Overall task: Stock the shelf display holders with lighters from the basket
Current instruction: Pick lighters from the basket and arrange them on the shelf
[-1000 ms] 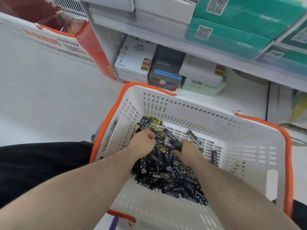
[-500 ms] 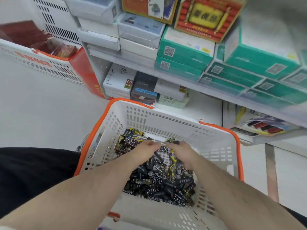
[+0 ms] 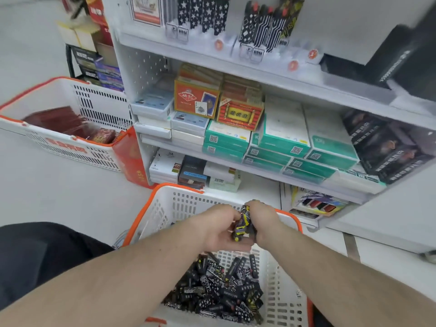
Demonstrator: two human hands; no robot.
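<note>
A bunch of black-and-yellow lighters [image 3: 243, 223] sits gathered between both hands, raised above the white basket with an orange rim [image 3: 165, 204]. The left hand [image 3: 218, 228] cups them from below with fingers curled around the bundle, and the right hand [image 3: 264, 220] closes over them from the other side. More dark patterned lighters lie heaped on the basket bottom [image 3: 219, 291]. On the top shelf, display holders [image 3: 269, 24] already stand filled with upright lighters. Boxed goods [image 3: 280, 135] fill the shelves below them.
</note>
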